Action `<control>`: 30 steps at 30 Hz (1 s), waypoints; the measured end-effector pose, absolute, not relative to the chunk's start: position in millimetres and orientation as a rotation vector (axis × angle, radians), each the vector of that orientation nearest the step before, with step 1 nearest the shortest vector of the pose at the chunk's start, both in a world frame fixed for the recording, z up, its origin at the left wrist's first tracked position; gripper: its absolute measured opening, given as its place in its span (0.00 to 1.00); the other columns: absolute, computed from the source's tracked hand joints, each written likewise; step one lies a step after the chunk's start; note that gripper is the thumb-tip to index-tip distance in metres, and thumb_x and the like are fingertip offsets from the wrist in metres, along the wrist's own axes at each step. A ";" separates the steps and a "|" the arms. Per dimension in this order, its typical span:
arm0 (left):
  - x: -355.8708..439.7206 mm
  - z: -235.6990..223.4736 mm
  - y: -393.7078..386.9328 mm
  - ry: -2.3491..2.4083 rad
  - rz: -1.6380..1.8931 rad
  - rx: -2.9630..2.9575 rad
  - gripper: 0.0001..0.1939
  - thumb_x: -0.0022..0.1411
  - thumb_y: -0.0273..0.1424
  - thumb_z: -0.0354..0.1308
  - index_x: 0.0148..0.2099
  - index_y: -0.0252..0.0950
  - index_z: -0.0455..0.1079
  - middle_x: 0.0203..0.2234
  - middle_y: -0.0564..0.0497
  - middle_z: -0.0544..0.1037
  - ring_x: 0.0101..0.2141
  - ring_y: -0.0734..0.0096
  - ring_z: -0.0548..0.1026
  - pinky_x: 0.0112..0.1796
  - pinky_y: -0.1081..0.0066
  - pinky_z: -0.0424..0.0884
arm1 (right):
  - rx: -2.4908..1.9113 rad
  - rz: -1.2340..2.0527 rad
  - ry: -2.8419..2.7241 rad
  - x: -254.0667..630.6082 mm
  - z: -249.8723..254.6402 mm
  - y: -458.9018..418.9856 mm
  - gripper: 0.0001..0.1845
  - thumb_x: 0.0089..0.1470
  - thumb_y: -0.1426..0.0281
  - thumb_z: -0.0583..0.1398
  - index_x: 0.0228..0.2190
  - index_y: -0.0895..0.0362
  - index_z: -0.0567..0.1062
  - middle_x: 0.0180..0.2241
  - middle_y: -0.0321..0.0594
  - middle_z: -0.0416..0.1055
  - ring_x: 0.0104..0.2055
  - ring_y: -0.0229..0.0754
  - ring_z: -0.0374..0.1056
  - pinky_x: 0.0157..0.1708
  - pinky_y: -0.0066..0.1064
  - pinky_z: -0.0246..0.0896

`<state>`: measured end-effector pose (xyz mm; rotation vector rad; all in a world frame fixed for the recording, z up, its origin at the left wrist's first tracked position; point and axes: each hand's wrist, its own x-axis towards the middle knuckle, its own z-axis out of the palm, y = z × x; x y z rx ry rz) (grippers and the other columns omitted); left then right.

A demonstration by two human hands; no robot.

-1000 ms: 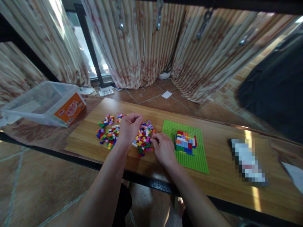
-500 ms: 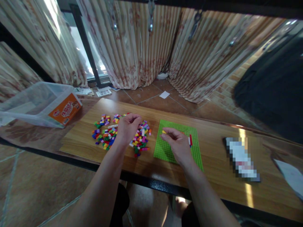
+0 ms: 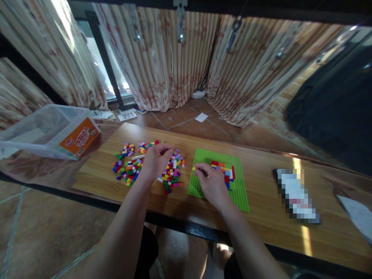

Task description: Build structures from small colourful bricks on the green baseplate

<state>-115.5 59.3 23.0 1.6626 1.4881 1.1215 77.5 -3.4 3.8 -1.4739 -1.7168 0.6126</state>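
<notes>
My right hand (image 3: 213,180) is over the left part of a green baseplate (image 3: 240,193), with a small yellow brick (image 3: 193,168) pinched at its fingertips. Beside that hand, red, orange, white and blue bricks (image 3: 226,172) are fixed together on the plate, partly covered by the hand. Over a spread of loose coloured bricks (image 3: 174,174) hangs my left hand (image 3: 157,161), thumb and fingers closed together. Whatever those fingers may hold is too small or hidden to make out.
A clear plastic bin (image 3: 52,131) with an orange label stands left of the wooden table (image 3: 101,178). On the right lie a blurred-out dark-edged object (image 3: 298,197) and a white paper (image 3: 356,213). Curtains (image 3: 162,58) hang behind.
My right hand has moved left across the baseplate with the yellow brick, uncovering more of the fixed bricks. The left hand has stayed nearly in place over the loose bricks.
</notes>
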 end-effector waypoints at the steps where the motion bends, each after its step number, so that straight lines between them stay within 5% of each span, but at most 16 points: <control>1: -112.3 23.0 57.3 1.504 1.068 1.787 0.09 0.58 0.31 0.55 0.35 0.34 0.75 0.27 0.50 0.77 0.29 0.70 0.73 0.32 0.71 0.68 | -1.485 0.588 -1.738 77.5 3.7 -3.4 0.10 0.57 0.71 0.56 0.37 0.56 0.77 0.34 0.41 0.78 0.37 0.44 0.73 0.39 0.34 0.64; 5: -94.9 18.3 48.7 1.605 0.842 2.307 0.15 0.58 0.24 0.53 0.44 0.37 0.76 0.44 0.46 0.76 0.45 0.62 0.72 0.50 0.61 0.66 | -1.474 0.517 -1.873 72.9 -0.3 -2.5 0.09 0.58 0.73 0.56 0.35 0.56 0.77 0.36 0.42 0.77 0.38 0.43 0.72 0.41 0.34 0.63; 10: -79.0 9.0 43.8 1.715 0.538 2.494 0.16 0.58 0.24 0.53 0.46 0.39 0.75 0.53 0.44 0.70 0.52 0.54 0.66 0.51 0.54 0.64 | -1.456 0.478 -2.001 65.4 -6.0 0.8 0.08 0.57 0.74 0.57 0.34 0.55 0.76 0.36 0.42 0.75 0.40 0.44 0.70 0.43 0.35 0.62; 18: -77.3 2.6 48.1 1.730 0.472 2.530 0.12 0.58 0.25 0.54 0.42 0.37 0.76 0.50 0.45 0.73 0.50 0.54 0.67 0.50 0.55 0.65 | -1.439 0.501 -1.987 67.4 -3.4 -0.2 0.08 0.58 0.73 0.56 0.38 0.55 0.76 0.38 0.43 0.75 0.41 0.44 0.70 0.43 0.34 0.63; 30: -53.1 24.3 31.0 1.155 0.976 2.268 0.09 0.65 0.27 0.52 0.46 0.38 0.70 0.38 0.49 0.76 0.41 0.67 0.74 0.43 0.66 0.70 | -1.386 0.727 -1.323 90.5 15.7 -0.8 0.13 0.53 0.61 0.60 0.35 0.57 0.78 0.34 0.42 0.78 0.36 0.43 0.72 0.39 0.35 0.66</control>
